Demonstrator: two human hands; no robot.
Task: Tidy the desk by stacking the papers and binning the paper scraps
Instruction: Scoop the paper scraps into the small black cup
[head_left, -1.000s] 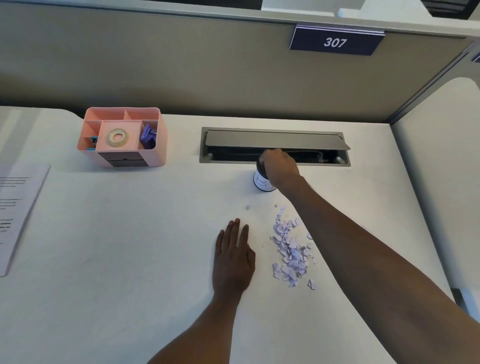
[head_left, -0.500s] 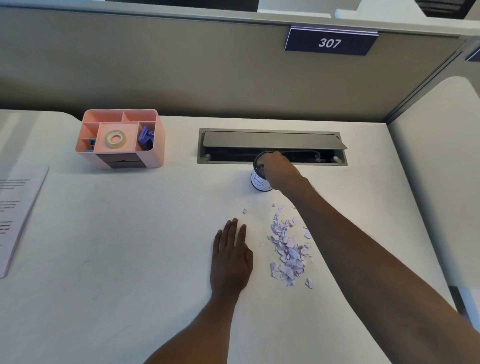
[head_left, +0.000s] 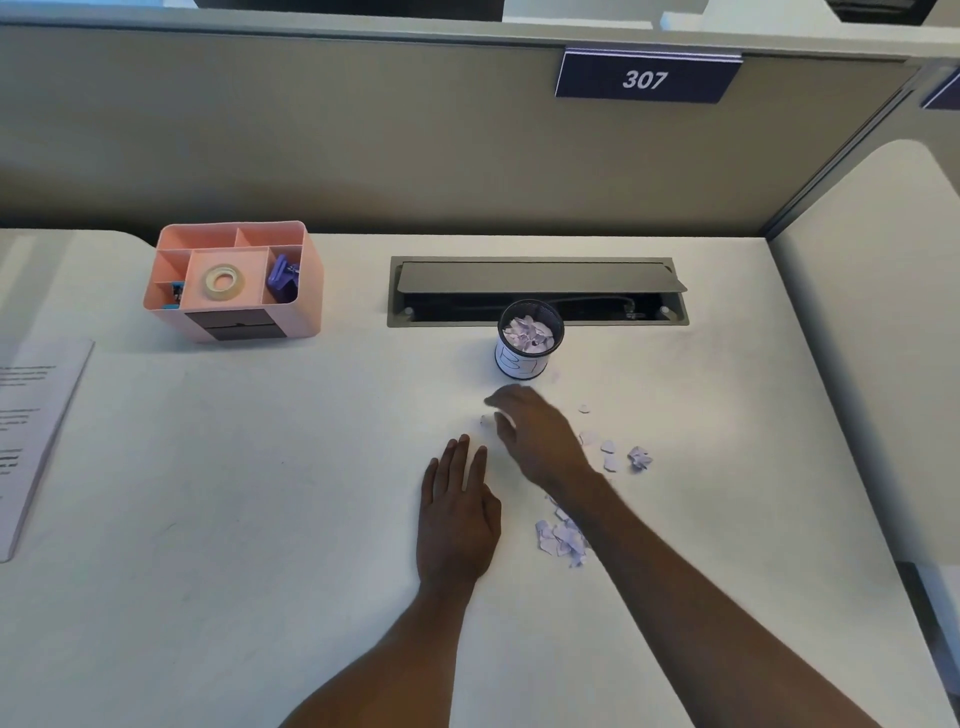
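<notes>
Lying loose on the matte white desk (head_left: 208, 519), the paper scraps (head_left: 563, 538) are small, irregular, pale lilac torn pieces. One cluster sits just right of the left hand (head_left: 457, 519); a thinner scatter lies farther back, right of the right hand (head_left: 535, 436), and one single piece lies by that hand's fingertips. More scraps of the same kind fill the bin (head_left: 522, 364), a small upright cylinder with a dark rim and a white labelled wall, standing just in front of the cable tray (head_left: 535, 278).

The left hand lies flat, palm down on the desk, fingers straight and close together, gripping nothing. The right hand is blurred; it is above the desk between the bin and the scraps, fingers loosely extended and slightly spread, with nothing visibly held.

The papers (head_left: 36, 431), flat white printed sheets, lie at the far left edge, cut off by the frame and well apart from the scraps.

The cable tray is a grey rectangular metal recess with a hinged flap raised. A pink plastic organizer (head_left: 234, 322) with rounded corners holds a tape roll (head_left: 223, 282) and purple clips (head_left: 283, 278). Behind stands a beige fabric partition (head_left: 311, 130) carrying a dark plate (head_left: 644, 78) marked 307.
</notes>
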